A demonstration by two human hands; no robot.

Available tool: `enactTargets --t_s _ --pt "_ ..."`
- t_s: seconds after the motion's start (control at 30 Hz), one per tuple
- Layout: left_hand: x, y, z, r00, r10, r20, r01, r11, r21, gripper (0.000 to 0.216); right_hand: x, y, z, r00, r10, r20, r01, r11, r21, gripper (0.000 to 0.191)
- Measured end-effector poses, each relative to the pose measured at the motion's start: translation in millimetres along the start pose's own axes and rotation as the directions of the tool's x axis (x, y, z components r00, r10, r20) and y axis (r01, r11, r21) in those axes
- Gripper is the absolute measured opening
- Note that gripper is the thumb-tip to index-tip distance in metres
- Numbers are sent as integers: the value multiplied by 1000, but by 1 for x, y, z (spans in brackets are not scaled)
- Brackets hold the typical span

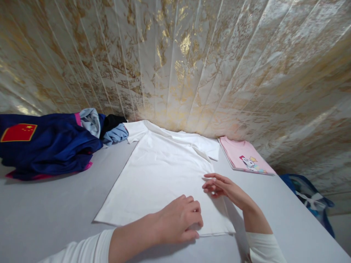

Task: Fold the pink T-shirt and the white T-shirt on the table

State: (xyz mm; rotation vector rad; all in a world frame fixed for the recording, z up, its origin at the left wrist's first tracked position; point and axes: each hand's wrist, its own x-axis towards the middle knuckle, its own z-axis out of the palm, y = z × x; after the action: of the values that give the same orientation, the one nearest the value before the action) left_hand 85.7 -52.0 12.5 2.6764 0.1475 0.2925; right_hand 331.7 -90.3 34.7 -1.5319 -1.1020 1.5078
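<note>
White T-shirt (pixel 161 175) lies flat mid-table (pixel 49 208). My left hand (pixel 178 221) presses its hem, fingers curled loosely, gripping nothing. My right hand (pixel 223 188) touches its right edge, fingers loosely bent, empty. Folded pink shirt (pixel 244 157) sits beside; clothes pile (pixel 55 142) far left.

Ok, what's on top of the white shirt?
Only two hands on the shirt: the left hand curled near the hem, the right hand at the right edge. The cloth beneath them is hidden.

gold-veined marble wall (pixel 192 65), grey table (pixel 49 208).
</note>
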Motion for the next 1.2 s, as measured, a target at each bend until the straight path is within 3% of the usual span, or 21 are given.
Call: enactTargets --t_s 0.07,0.17,0.37,0.5,0.73,0.9,1.03,1.13,1.2 --pt "6 6 2 999 -37 29 36 998 58 27 1 1 -5 995 -41 -92 41 999 -4 47" --pt "20 21 11 997 -66 43 58 986 158 33 3 2 -7 994 -52 -100 51 999 -13 47" --pt "46 42 37 998 -64 -22 68 951 301 6 14 8 -2 963 -158 -217 164 986 7 46" --pt "50 40 44 997 -62 -45 73 939 337 16 17 11 -3 962 -149 -230 157 987 16 44" --pt "49 37 43 997 44 -56 -27 960 279 7 18 14 -4 962 -162 -220 167 986 5 43" --pt "49 37 41 1000 16 3 -16 974 228 6 19 10 2 955 -195 -223 188 981 -52 43" --pt "49 37 41 1000 -24 10 22 988 153 12 19 2 11 945 -292 -149 263 946 -188 37" --pt "48 33 31 999 -14 33 13 999 45 15 23 7 24 905 -395 -159 321 879 -353 35" --pt "44 25 16 997 22 76 -20 1000 -17 14 26 20 35 827 -490 -275 320 813 -486 37"
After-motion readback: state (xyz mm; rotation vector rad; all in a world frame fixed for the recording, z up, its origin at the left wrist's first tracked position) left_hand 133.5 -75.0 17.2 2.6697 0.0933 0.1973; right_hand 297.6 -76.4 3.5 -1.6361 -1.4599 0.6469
